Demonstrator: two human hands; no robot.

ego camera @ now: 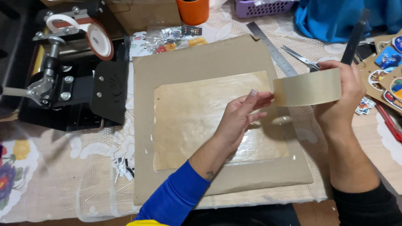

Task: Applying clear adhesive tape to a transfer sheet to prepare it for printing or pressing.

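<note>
While I watch from the head camera, my right hand [341,94] is raised over the table with its fingers closed around a wide roll of tape [307,87], gripping it from behind so that the pale band faces me. My left hand [243,119] reaches across from a blue sleeve [176,196], and its thumb and forefinger are pinched together at the roll's left edge, touching the tape; whether they hold a loose end I cannot tell. The roll hangs above the right side of a glossy tan sheet [197,117], which lies flat on a larger piece of brown card [201,58]. That card rests on a lace tablecloth [92,175] with a flower print showing at the far left. Beyond the card, a steel ruler [272,50] lies at a slant, and scissors [301,58] sit just beside it, their handles hidden behind my right hand. A black press [71,79] with a round white pad stands to the left of the card. An orange cup [192,10] stands at the top edge, a purple basket [261,7] near it, and blue cloth [331,19] next to that. Colourful stickers [387,71] on card lie at the far right, near a red pen [389,123].
</note>
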